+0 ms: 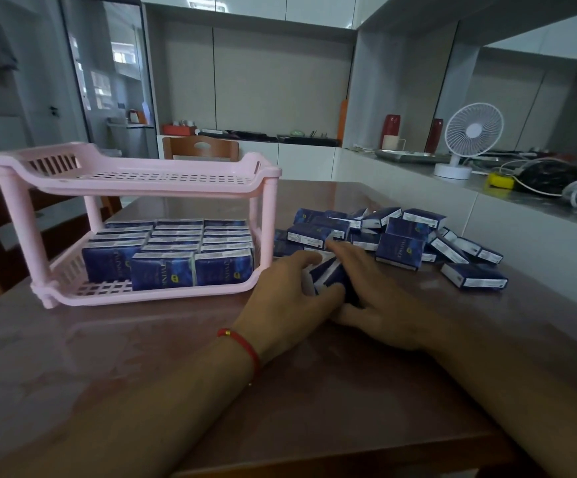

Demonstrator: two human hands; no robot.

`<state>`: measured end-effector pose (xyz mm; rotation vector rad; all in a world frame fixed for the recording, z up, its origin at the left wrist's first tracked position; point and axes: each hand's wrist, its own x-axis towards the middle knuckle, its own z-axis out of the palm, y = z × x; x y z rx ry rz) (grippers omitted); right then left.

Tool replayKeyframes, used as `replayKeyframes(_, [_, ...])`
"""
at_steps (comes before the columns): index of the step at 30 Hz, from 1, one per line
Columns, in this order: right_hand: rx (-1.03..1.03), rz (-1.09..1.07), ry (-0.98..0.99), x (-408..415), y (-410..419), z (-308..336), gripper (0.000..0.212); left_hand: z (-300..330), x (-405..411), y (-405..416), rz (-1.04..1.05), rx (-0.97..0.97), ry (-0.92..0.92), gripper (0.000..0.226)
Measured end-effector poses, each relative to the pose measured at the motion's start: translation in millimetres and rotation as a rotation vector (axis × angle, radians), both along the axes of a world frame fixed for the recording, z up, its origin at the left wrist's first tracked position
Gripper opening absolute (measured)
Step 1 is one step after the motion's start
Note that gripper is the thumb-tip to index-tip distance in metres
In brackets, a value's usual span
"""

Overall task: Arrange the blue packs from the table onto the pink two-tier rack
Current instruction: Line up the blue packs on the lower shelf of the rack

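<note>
Two hands meet near the middle of the brown table. Between them is a small bunch of blue packs. The left hand has its fingers bent round the left side of the bunch. The right hand lies on the right side, with its fingers stretched over the top and its thumb tucked low against the packs. So both hands hold the bunch together, and it sits on the table top.

Behind the hands, toward the right edge of the table, is a messy pile of loose blue packs. Some lie flat and some lean on each other. One pack lies alone at the near right side of the pile.

The pink two-tier rack stands on the left side of the table, just beside the pile. Its bottom shelf is nearly full of blue packs standing in three rows. A little bare space shows at the front left corner of that shelf. No packs show on the top shelf.

A red string band is on the left wrist. A white fan stands on the counter past the right edge of the table.
</note>
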<state>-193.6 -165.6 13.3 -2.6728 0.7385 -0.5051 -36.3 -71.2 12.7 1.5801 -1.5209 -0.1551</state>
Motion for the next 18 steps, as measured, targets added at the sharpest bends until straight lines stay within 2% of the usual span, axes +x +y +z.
replayKeyframes(3, [0.038, -0.014, 0.013, -0.9, 3.3, 6.3, 0.093, -2.7, 2.9, -2.2, 0.038, -0.032, -0.019, 0.051])
replayKeyframes(6, [0.034, -0.023, -0.060, -0.9, -1.3, 6.0, 0.084, -1.1, 4.9, -1.4, 0.033, -0.060, -0.061, 0.047])
replayKeyframes(8, [0.113, -0.029, -0.137, -5.1, -8.4, 5.6, 0.075, 1.5, 6.8, 0.2, 0.011, -0.074, -0.095, 0.047])
replayKeyframes(13, [0.127, -0.034, -0.178, -14.9, -16.4, 9.9, 0.050, -1.7, 15.4, 1.5, -0.106, 0.011, -0.203, 0.058])
replayKeyframes(18, [0.227, -0.032, -0.188, -16.1, -14.8, 12.1, 0.052, -3.8, 21.2, 1.1, -0.149, 0.036, -0.183, 0.060])
